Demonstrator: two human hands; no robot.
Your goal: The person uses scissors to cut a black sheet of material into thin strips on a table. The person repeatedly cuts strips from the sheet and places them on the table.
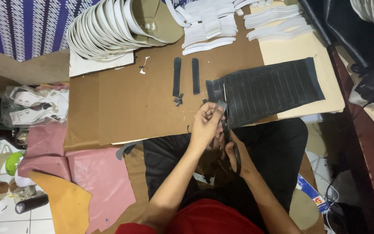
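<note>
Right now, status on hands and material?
Left hand pinching black strip. Right hand working scissors. Black sheet alongside, nothing blocking.

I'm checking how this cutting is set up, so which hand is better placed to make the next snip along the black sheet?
The right hand. It already grips the scissors, blades pointing at the near edge of the black sheet. The left hand is pinching the sheet's corner strip, so it looks better suited to steadying.

Both forearms reach forward, left hand (205, 125) pinching with raised fingers, right hand (234, 152) curled closed beneath.
</note>
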